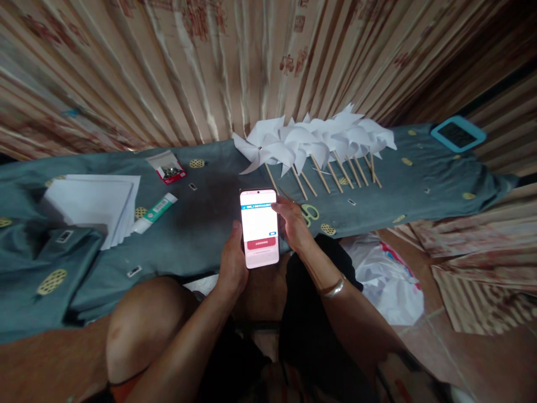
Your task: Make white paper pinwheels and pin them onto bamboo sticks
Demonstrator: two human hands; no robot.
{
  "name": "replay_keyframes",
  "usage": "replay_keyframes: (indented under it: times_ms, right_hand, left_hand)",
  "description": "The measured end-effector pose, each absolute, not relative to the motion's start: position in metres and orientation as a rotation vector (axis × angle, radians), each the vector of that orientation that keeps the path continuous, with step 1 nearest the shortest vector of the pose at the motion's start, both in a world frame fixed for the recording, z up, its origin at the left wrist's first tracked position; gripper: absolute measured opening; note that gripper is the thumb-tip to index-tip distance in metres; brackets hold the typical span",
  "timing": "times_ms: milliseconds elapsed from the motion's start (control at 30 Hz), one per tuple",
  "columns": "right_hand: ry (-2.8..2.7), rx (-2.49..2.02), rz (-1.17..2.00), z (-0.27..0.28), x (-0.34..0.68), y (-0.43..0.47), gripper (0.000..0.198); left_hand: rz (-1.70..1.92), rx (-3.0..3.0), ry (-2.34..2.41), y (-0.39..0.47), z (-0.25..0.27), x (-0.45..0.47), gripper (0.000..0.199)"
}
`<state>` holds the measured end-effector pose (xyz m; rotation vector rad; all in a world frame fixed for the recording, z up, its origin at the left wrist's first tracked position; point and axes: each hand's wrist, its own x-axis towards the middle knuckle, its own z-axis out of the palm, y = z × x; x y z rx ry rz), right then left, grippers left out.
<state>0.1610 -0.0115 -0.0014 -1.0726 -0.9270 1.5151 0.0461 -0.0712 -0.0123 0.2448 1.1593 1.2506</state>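
Observation:
A smartphone (259, 226) with a lit screen is held upright above the near edge of the cloth-covered surface. My left hand (233, 258) is closed around its lower left side. My right hand (292, 224) is at the upper right side, with a finger or thumb on the screen near the blue bar. Beyond the phone lies a row of several white paper pinwheels (314, 143) on wooden sticks. Just right of my right hand are yellow-green scissors (310, 214), partly hidden behind it.
White paper sheets (96, 201) lie at the left beside a green and white tube (156, 212). Behind them is an open red box (170, 169) of small metal pieces. A blue-framed device (458, 134) rests at far right. A white plastic bag (386, 280) sits on the floor.

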Motion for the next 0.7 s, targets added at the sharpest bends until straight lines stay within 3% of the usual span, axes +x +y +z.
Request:
replay_keyframes:
  times_ms: [700]
  right_hand:
    - [-1.088, -1.065, 1.751, -0.005, 0.156, -0.025, 0.021]
  left_hand:
    - [1.396, 0.164, 1.098, -0.058, 0.012, 0.028, 0.049]
